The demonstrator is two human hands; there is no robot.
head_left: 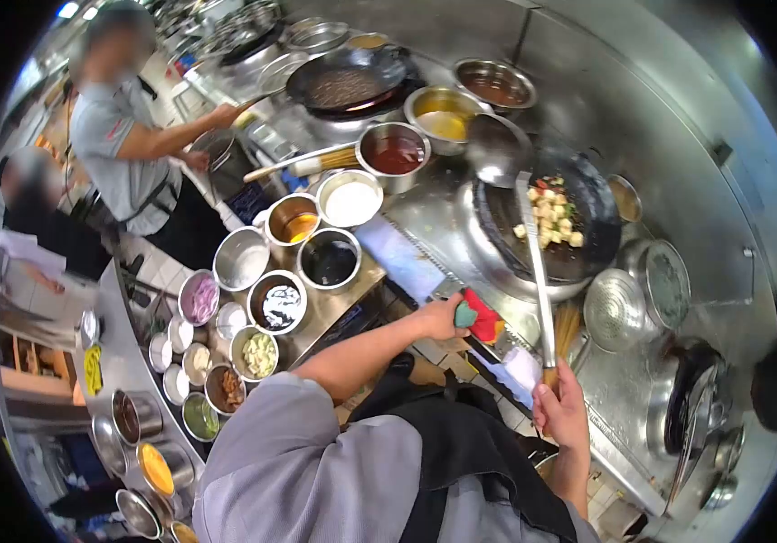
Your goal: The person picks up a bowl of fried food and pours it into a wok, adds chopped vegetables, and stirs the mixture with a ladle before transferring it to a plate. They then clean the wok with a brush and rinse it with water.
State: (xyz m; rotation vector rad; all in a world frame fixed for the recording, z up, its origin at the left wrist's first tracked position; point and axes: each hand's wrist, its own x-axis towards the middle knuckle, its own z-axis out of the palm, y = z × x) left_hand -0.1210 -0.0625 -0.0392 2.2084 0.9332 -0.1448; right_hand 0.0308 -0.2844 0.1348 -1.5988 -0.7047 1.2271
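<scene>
My right hand (pixel 562 404) is closed around the wooden grip of a long-handled ladle (pixel 535 258). The ladle's round metal bowl hangs over the far-left side of a black wok (pixel 598 195), beside a pot of yellow liquid (pixel 443 124). Pale cubes (pixel 551 217) lie in the wok with red and green bits among them. My left hand (pixel 443 319) is wrapped around a red and green cloth (pixel 481 319) at the stove's front edge, near the wok's close rim. Whether anything lies under the cloth is hidden.
Left of me are several pots of sauces, including a red one (pixel 393 149) and a dark one (pixel 329 259), plus bowls of chopped ingredients (pixel 254 352). A strainer (pixel 613 309) rests right of the wok. A co-worker (pixel 131 136) stands at a second wok (pixel 343 83).
</scene>
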